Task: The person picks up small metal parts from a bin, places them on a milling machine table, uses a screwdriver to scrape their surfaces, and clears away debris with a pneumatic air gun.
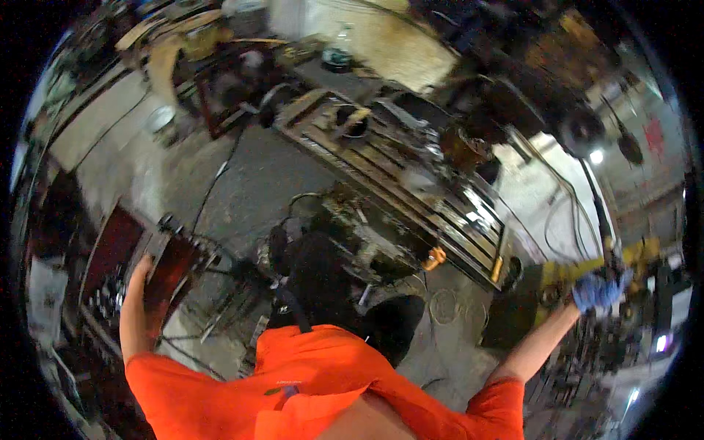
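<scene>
Head view shows, nearest at the lower edge, the orange shirt [315,363] of the person, with the arms spread widely to both sides. At the left of the frame, the bare left hand [141,270] is at the dark red cabinet [108,246]; its fingers are mostly hidden, so I cannot tell if they are closed. At the right of the frame, the right hand [600,290], in a blue glove, is at the lower end of a dark rod [600,213] and seems to touch it; because of blur, I cannot tell if it grips.

Farther, in the centre and upper centre, lies the slotted tabletop [334,150] of a machine, with shiny metal pieces [431,141] upon it. Both hands are well apart from these pieces, so handling them is, in my judgement, not the present step. No finished part can be distinguished, therefore what is done and what is left remains uncertain. Behind, at upper centre, stands a clear bottle [337,56].
</scene>
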A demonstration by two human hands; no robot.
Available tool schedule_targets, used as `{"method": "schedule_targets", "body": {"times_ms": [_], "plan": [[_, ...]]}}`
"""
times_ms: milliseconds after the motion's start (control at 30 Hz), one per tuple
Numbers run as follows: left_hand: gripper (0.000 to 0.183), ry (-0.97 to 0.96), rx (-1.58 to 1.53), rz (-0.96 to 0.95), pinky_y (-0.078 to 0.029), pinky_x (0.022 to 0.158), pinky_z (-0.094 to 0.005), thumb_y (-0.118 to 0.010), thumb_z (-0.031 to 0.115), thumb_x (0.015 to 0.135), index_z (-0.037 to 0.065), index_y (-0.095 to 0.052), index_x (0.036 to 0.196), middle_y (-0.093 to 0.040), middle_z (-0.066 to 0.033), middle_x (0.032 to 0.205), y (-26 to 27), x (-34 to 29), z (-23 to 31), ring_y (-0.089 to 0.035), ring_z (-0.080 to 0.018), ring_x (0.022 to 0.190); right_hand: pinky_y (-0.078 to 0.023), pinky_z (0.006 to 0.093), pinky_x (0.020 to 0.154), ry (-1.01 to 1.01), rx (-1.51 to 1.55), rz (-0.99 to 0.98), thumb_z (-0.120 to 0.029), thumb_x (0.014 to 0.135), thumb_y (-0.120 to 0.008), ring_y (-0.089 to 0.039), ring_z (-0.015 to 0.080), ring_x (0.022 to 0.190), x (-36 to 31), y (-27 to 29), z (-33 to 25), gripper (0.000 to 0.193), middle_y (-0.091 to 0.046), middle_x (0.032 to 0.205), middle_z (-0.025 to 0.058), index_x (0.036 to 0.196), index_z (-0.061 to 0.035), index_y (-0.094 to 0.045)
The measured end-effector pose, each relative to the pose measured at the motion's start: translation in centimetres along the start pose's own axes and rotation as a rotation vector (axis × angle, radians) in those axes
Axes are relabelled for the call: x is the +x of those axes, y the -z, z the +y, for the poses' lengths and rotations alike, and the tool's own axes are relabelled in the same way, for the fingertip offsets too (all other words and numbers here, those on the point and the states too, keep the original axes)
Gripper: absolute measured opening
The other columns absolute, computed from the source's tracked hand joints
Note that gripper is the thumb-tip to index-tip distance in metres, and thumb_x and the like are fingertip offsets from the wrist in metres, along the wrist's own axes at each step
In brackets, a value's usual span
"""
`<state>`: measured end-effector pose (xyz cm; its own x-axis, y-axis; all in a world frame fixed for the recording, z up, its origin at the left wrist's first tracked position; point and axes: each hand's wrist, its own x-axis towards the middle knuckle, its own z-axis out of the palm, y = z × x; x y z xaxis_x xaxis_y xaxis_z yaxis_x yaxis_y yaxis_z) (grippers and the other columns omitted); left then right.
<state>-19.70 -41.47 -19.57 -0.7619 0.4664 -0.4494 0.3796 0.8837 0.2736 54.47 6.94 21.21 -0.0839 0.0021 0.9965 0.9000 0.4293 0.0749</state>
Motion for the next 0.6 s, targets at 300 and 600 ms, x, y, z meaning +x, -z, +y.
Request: {"method": "schedule_targets", "body": {"times_ms": [300, 600], "plan": [[0.025, 0.068, 0.469, 0.094, -0.045, 0.074, -0.0448, -0.047, 0.022, 0.080, 0.007, -0.053, 0.099, -0.058, -0.0157, 0.099, 0.1, 2.1, -1.8, -0.056, -0.0320, 0.093, -0.048, 0.0317, 0.079, 0.456, 0.110, 0.030, -0.005, 0.084, -0.049, -0.062, 0.0264, 0.084, 7.4, 0.0, 1.5, 0.017, -0.063, 0.093, 0.0146, 0.093, 0.0014, -0.062], [0.024, 0.076, 0.565, 0.072, -0.044, 0.068, -0.0438, -0.046, 0.022, 0.083, 0.008, -0.054, 0.101, -0.058, -0.0119, 0.098, -0.9, 1.5, -3.4, -0.052, -0.0284, 0.085, -0.048, 0.0330, 0.069, -0.161, 0.144, -0.106, -0.018, 0.088, -0.037, -0.059, 0.0229, 0.078, -5.8, 4.0, -1.0, 0.031, -0.062, 0.091, 0.0141, 0.091, 0.0030, -0.060]]}}
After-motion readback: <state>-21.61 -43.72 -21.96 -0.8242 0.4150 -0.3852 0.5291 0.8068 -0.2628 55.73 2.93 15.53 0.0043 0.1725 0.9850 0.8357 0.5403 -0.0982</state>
